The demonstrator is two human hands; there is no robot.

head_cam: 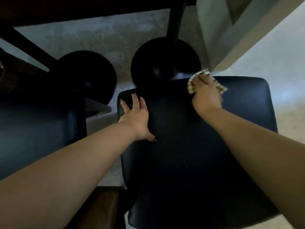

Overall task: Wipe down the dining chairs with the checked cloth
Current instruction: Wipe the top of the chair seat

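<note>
Chair seat (pixel 189 154), a broad black padded square with rounded corners and a dull leather-like sheen, fills the near middle of the view, and everything else is placed from it. On its far left corner the left hand (pixel 137 115) lies flat, fingers spread wide and holding nothing. At its far edge the right hand (pixel 206 95) presses palm down on the checked cloth (pixel 191 87), a crumpled pale green-and-cream rag showing around the fingers. Left of the seat stands a second dark chair (pixel 38 129). Beyond the seat, two round black table bases (pixel 165 58) sit on grey speckled floor (pixel 102 35)
</note>
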